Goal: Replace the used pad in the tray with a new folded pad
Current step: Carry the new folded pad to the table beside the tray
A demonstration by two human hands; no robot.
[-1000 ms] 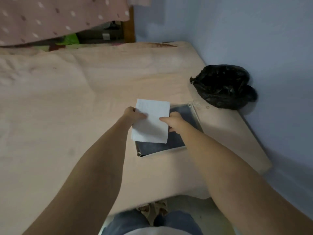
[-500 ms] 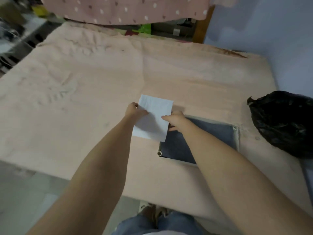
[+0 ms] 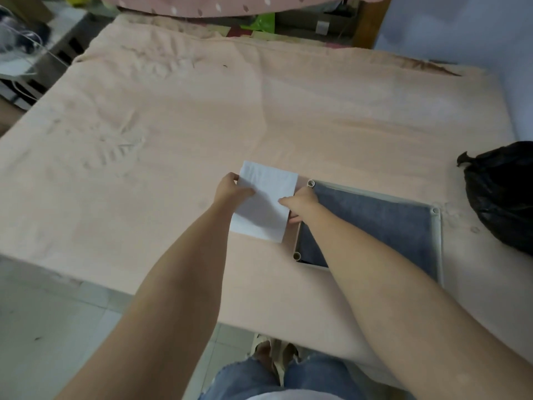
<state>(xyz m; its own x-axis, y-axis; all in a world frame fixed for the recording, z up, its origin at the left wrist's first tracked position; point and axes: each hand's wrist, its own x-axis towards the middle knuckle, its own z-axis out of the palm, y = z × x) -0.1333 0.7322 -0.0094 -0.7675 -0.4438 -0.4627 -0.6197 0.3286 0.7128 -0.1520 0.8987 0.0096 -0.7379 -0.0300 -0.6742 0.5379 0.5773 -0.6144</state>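
Observation:
A white folded pad (image 3: pixel 266 203) is held flat between both hands, just left of the tray's left rim. My left hand (image 3: pixel 232 190) pinches its left edge, thumb on top. My right hand (image 3: pixel 301 204) pinches its right edge, thumb on top and fingers underneath. The tray (image 3: pixel 438 241) is a shallow white-rimmed rectangle with round corner posts, lying on the peach-covered table. A dark grey-blue pad (image 3: pixel 383 223) lines its inside. My right forearm crosses over the tray's near left part.
A tied black plastic bag (image 3: pixel 503 194) lies on the table right of the tray, by the blue wall. The peach cloth (image 3: pixel 173 125) stretches wide to the left and far side. Clutter and a dotted pink fabric (image 3: pixel 230 4) are beyond the far edge.
The white pad and both hands have shifted from over the tray's left half to beside its left rim. The view has swung left, showing more of the table.

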